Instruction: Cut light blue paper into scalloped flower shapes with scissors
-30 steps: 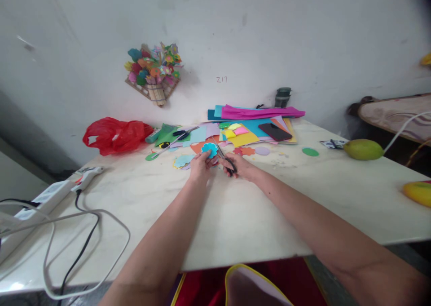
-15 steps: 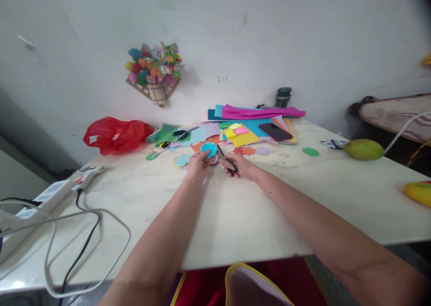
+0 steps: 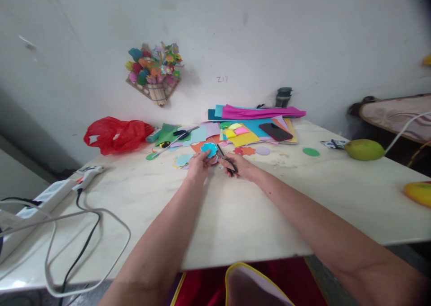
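Between its fingertips my left hand (image 3: pixel 199 164) grips a blue flower-shaped paper (image 3: pixel 210 150). My right hand (image 3: pixel 237 166) is closed on the handles of black scissors (image 3: pixel 230 162), whose parted blades point up and left beside the flower's right edge. Just left of my left hand lies a pale blue scalloped piece (image 3: pixel 182 160) on other cut pieces. To the right of the scissors are an orange flower cutout (image 3: pixel 249 151) and a lilac oval (image 3: pixel 262 150). Orange paper (image 3: pixel 199 146) lies behind the blue flower.
On the table (image 3: pixel 235 220) are a red plastic bag (image 3: pixel 116 134), second scissors (image 3: pixel 183 133), coloured sheets (image 3: pixel 247 139), a phone (image 3: pixel 275 131), a green oval (image 3: pixel 310 152) and a green-yellow fruit (image 3: pixel 364 149). A power strip (image 3: pixel 45 200) with looping cables lies left. A dark jar (image 3: pixel 283 97) stands behind.
The blue flower has turned or shifted very slightly in my left hand. Both hands stay in nearly the same place.
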Demonstrator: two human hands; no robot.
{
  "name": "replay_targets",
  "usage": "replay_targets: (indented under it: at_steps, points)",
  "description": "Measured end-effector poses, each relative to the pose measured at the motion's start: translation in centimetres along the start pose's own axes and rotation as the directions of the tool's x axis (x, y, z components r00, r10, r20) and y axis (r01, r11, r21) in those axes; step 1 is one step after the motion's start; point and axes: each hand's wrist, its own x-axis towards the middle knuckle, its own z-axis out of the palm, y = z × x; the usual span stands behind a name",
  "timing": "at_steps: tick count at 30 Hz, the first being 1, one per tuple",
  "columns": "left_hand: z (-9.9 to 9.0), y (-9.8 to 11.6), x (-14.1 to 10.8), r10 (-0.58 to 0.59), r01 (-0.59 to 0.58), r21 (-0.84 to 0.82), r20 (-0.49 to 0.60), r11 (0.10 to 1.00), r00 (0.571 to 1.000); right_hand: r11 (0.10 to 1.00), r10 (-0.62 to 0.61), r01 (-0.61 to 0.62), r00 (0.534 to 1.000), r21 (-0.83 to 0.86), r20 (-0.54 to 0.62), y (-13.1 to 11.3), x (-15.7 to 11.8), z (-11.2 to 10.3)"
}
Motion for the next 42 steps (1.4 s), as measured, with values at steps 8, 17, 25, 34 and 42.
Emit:
replay_targets:
  at_steps: [8, 17, 25, 34, 42]
  points:
    - [0.0, -0.2, 0.1, -0.003, 0.003, 0.011, 0.007, 1.0, 1.0, 1.0, 0.003, -0.003, 1.0, 0.016, 0.004, 0.1, 0.2, 0.0]
    - [0.0, 0.1, 0.1, -0.012, 0.012, 0.005, -0.007, 1.0, 1.0, 0.999, 0.029, -0.03, 0.999, -0.011, -0.033, -0.5, -0.1, 0.2]
    - [-0.3, 0.6, 0.3, -0.038, 0.038, 0.023, -0.009, 0.999, 0.999, 1.0, 0.016, -0.016, 1.0, 0.018, 0.011, 0.1, 0.1, -0.3]
    - [-0.5, 1.0, 0.4, -0.062, 0.063, 0.059, -0.014, 0.996, 0.998, 0.997, 0.047, -0.047, 0.999, 0.066, 0.005, -0.8, -0.2, 0.0]
    - [-1.2, 1.2, 0.8, -0.089, 0.088, 0.076, 0.021, 0.993, 0.996, 0.997, 0.05, -0.052, 0.998, 0.058, 0.026, -0.8, -0.4, -0.1]
